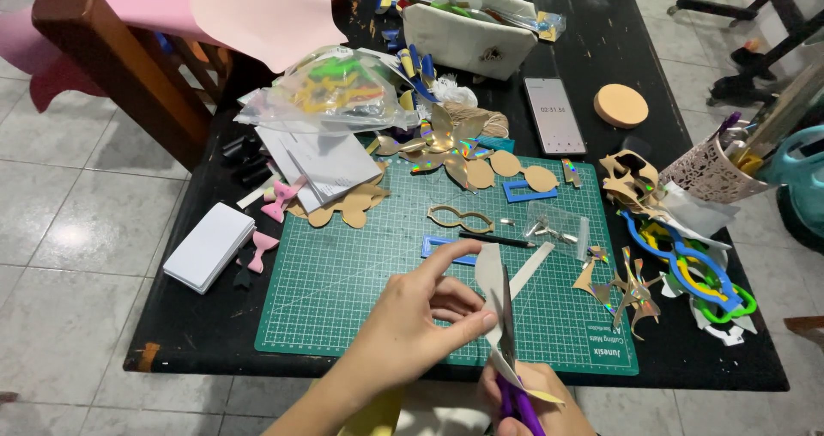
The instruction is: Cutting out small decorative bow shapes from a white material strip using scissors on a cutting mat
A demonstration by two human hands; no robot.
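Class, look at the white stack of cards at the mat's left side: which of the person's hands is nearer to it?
Left. The left hand lies over the green cutting mat, right of the white stack; the right hand, holding purple scissors, is farther right.

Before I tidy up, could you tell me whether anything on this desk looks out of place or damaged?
Nothing looks damaged. The table is cluttered with offcuts around the green cutting mat, while the hands cut a paper piece with purple scissors.
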